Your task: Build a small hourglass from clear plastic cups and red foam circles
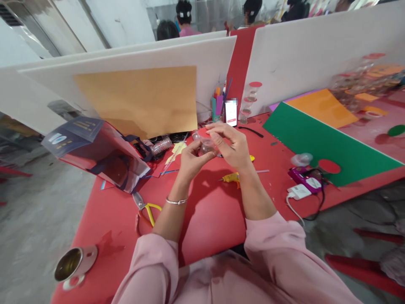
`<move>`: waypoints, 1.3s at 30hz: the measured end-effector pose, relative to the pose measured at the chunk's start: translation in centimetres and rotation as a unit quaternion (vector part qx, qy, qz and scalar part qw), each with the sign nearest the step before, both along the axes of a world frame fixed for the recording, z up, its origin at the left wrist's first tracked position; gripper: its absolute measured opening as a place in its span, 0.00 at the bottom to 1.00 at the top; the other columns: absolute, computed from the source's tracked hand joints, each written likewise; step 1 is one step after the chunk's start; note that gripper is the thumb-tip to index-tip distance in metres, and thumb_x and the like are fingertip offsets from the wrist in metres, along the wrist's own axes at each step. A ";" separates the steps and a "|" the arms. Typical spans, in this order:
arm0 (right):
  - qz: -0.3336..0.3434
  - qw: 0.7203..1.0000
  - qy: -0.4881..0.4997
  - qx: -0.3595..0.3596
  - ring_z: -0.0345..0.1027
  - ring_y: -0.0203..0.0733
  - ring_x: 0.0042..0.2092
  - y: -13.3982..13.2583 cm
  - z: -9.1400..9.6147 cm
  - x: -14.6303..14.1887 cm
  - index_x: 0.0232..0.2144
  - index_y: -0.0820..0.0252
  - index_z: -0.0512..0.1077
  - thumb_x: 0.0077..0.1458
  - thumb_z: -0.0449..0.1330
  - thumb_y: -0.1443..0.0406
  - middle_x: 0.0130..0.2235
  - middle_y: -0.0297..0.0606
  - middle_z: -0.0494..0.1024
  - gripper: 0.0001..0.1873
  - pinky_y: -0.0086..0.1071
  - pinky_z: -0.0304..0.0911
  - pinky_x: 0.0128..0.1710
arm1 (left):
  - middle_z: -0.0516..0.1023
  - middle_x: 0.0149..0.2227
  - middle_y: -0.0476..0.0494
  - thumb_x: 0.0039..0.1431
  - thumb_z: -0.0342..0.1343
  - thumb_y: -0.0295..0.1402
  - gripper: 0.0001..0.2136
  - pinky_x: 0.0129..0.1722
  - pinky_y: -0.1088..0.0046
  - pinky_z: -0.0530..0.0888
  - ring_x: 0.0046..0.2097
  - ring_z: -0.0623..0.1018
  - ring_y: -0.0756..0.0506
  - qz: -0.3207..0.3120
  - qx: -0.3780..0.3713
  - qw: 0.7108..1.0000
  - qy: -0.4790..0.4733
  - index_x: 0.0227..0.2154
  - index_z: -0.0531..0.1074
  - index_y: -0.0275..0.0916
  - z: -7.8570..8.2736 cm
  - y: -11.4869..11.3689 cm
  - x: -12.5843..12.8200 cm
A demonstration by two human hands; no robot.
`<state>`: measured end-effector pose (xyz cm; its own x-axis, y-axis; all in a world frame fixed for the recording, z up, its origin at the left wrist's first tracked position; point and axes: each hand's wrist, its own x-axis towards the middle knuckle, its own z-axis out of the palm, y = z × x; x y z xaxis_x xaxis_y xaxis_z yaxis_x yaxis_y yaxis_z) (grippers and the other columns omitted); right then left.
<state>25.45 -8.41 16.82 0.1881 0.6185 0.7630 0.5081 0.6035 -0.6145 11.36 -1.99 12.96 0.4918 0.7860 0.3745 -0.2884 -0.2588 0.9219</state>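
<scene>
My left hand point(192, 159) is closed around a small clear plastic cup point(207, 148), thumb along its near side. My right hand point(233, 148) meets it from the right, with thumb and fingers bent over a red disc point(203, 133) at the cup's top. The right fingertips appear closed on the disc's edge, though part of the grip is hidden. Below the hands on the red table point(210, 223) lies a yellow glue gun point(231, 177). Shears with yellow and orange handles point(148, 211) lie beside my left forearm.
At the left stand a dark-topped clear bag point(104, 147) and a mug of liquid point(76, 264). Ahead are a lit phone point(231, 113) and a stack of clear cups with red discs point(248, 103). A green board point(325, 147) and purple power strip point(305, 179) lie right. White partitions rise behind.
</scene>
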 end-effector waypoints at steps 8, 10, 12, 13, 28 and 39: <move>0.004 1.000 -0.001 0.009 0.78 0.45 0.54 0.0 0.0 -0.1 0.41 0.49 0.80 0.70 0.60 0.53 0.50 0.37 0.84 0.11 0.45 0.73 0.57 | 0.82 0.36 0.46 0.49 0.75 0.38 0.17 0.41 0.70 0.73 0.37 0.76 0.48 0.003 0.004 1.000 0.008 0.41 0.83 0.39 0.0 0.0 -0.1; 0.003 1.000 0.000 0.009 0.79 0.46 0.54 0.0 0.0 -0.1 0.41 0.49 0.80 0.70 0.60 0.52 0.49 0.37 0.84 0.12 0.45 0.74 0.57 | 0.82 0.35 0.47 0.49 0.75 0.38 0.16 0.40 0.70 0.73 0.37 0.75 0.48 0.004 0.003 1.000 0.008 0.40 0.83 0.39 0.1 -0.1 -0.1; 0.005 1.000 0.001 0.012 0.78 0.46 0.55 0.0 0.0 -0.1 0.41 0.49 0.80 0.70 0.60 0.53 0.49 0.37 0.84 0.12 0.45 0.74 0.56 | 0.81 0.35 0.47 0.49 0.75 0.37 0.16 0.39 0.71 0.72 0.36 0.74 0.49 0.003 0.000 1.000 0.006 0.40 0.84 0.39 0.1 -0.1 -0.1; 0.007 1.000 0.001 0.014 0.78 0.45 0.55 0.0 0.0 -0.1 0.41 0.49 0.80 0.70 0.60 0.54 0.49 0.37 0.84 0.11 0.44 0.74 0.56 | 0.81 0.35 0.47 0.49 0.75 0.37 0.16 0.39 0.71 0.72 0.35 0.74 0.49 0.002 -0.002 1.000 0.005 0.40 0.84 0.39 0.1 -0.1 0.0; 0.003 1.000 0.000 0.012 0.78 0.45 0.54 -0.1 0.1 -0.2 0.41 0.48 0.80 0.70 0.60 0.54 0.49 0.36 0.84 0.11 0.45 0.73 0.57 | 0.81 0.35 0.47 0.49 0.75 0.36 0.15 0.39 0.71 0.72 0.36 0.74 0.49 0.003 -0.004 1.000 0.007 0.40 0.84 0.39 0.2 -0.2 0.0; 0.006 1.000 -0.001 0.017 0.79 0.44 0.54 0.0 0.0 -0.1 0.42 0.48 0.80 0.70 0.60 0.55 0.49 0.36 0.84 0.10 0.45 0.74 0.55 | 0.80 0.34 0.47 0.50 0.75 0.37 0.15 0.38 0.71 0.72 0.35 0.74 0.49 0.008 0.007 1.000 0.010 0.40 0.83 0.38 -0.3 0.1 -0.1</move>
<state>25.38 -8.39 16.82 0.1793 0.5938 0.7844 0.5016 0.6307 -0.5921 11.30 -1.87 12.66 0.4871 0.7885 0.3755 -0.2652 -0.2761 0.9238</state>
